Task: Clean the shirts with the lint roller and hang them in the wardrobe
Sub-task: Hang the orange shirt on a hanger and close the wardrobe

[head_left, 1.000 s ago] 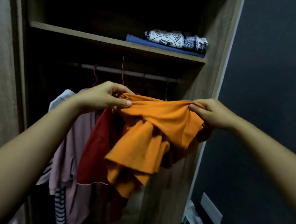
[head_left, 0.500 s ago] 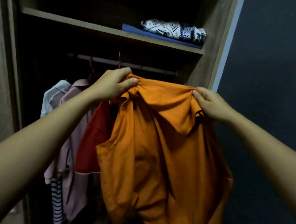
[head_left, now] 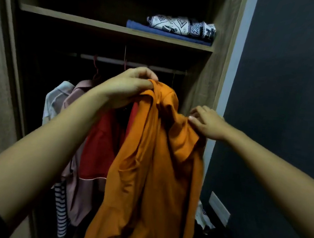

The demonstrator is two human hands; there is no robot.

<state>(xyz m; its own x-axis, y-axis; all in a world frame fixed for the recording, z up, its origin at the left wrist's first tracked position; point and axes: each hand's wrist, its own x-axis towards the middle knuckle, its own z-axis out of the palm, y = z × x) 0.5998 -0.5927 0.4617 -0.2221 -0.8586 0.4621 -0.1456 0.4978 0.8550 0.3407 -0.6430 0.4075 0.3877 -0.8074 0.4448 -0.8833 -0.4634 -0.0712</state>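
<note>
An orange shirt [head_left: 156,157] hangs full length in front of the open wardrobe [head_left: 203,88]. My left hand [head_left: 128,85] grips its collar at the top, just below the hanging rail [head_left: 138,64]. My right hand [head_left: 207,121] rests on the shirt's right shoulder, fingers pinching the fabric there. Whether a hanger sits inside the shirt is hidden by cloth. No lint roller is in view.
On the rail hang a red shirt [head_left: 100,146], a pink shirt [head_left: 77,99], a pale shirt [head_left: 56,97] and a striped garment [head_left: 61,211]. Folded patterned cloth [head_left: 180,26] lies on the shelf [head_left: 103,26]. A dark wall [head_left: 289,93] stands right; clutter lies on the floor.
The bunched orange shirt has dropped open to full length. My left hand lifted the collar toward the rail. My right hand slid lower onto the shoulder.
</note>
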